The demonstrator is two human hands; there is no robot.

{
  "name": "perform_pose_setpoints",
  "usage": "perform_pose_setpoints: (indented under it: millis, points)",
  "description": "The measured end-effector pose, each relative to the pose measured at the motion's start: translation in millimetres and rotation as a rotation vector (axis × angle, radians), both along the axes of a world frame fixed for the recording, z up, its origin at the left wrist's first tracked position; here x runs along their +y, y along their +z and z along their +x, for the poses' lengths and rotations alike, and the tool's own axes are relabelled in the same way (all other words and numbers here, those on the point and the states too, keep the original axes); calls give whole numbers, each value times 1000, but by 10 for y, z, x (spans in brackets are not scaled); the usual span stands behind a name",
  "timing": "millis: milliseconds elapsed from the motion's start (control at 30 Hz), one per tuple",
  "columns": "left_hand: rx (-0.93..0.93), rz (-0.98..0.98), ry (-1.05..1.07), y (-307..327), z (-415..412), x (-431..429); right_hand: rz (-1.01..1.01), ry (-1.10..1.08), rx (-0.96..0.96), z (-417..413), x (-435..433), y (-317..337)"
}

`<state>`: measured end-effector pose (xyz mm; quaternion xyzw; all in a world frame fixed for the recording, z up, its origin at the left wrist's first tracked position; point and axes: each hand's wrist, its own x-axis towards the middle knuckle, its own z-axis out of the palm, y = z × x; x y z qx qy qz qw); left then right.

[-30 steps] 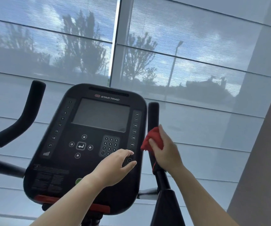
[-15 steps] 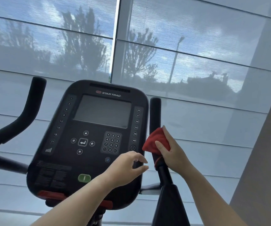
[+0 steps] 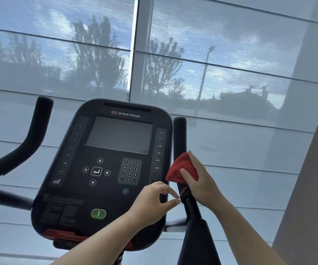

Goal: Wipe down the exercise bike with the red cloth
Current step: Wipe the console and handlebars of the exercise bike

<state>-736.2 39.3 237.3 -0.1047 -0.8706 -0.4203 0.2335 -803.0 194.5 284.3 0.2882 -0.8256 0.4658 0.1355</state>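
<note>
The right hand [image 3: 202,184] clamps the red cloth [image 3: 181,169] round the right handlebar [image 3: 179,134], at 3 o'clock of the console [image 3: 104,197]. At the cloth's 7 o'clock, the left hand [image 3: 150,201] curls narrow; whether it pinches anything is unclear.

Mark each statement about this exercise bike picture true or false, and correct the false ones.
1. The right hand holds the red cloth against the right handlebar. True.
2. The screen on the console is lit and shows numbers. False: the screen is dark and blank.
3. The left hand grips the left handlebar. False: it is beside the right handlebar, in front of the console's lower right corner, and nothing touches the left handlebar.
4. A green button sits near the bottom of the console. True.
</note>
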Motion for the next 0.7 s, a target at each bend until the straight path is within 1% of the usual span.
perform_pose_setpoints:
  millis: [133, 267, 367, 433, 533, 633, 700]
  points:
    - [14, 53, 25, 10, -6, 46, -5, 7, 1, -18, -10, -8]
    - [-24, 108, 23, 1, -42, 72, -15, 14, 4, -38, -22, -22]
    - [-36, 89, -6, -3, -89, 73, -15, 14, 9, -53, -17, -37]
    - [-40, 43, -11, -7, -109, 67, -25, 7, 23, -55, -6, -28]
    - [18, -28, 54, -38, -144, 39, -72, -22, 20, -39, 26, -59]
    - [76, 1, 167, 6, -182, -5, -117, -44, 36, 5, 28, -110]
    - [90, -1, 190, 73, -234, -23, -134, -66, 72, -1, 7, -107]
